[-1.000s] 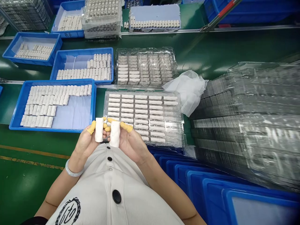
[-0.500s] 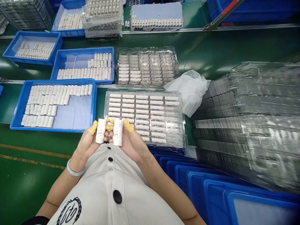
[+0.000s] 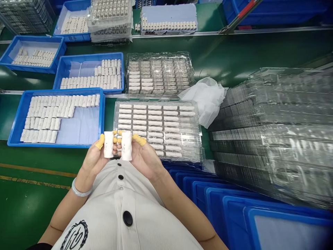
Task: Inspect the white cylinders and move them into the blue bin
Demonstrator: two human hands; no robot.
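Two short white cylindrical pieces with small dark marks are held upright, side by side, close in front of my body. My left hand (image 3: 96, 155) grips the left white piece (image 3: 108, 145) between thumb and fingers. My right hand (image 3: 142, 152) is closed on the right white piece (image 3: 126, 147). Yellow finger cots cover thumbs and some fingertips. Just beyond the hands lies a clear plastic tray (image 3: 191, 139) with rows of similar white pieces lying in its slots. At the left, a blue bin (image 3: 56, 145) holds more of them in rows.
Behind are a second blue bin (image 3: 88, 57) and another clear tray (image 3: 159, 57), with a crumpled white sheet (image 3: 206, 100) beside the trays. Tall stacks of clear trays (image 3: 291, 132) stand at the right. Nested blue bins (image 3: 234, 198) fill the lower right.
The right piece has turned slightly in my right hand, so its marks now face further to the left. Both hands still hold their pieces. The whole view has shifted a little.
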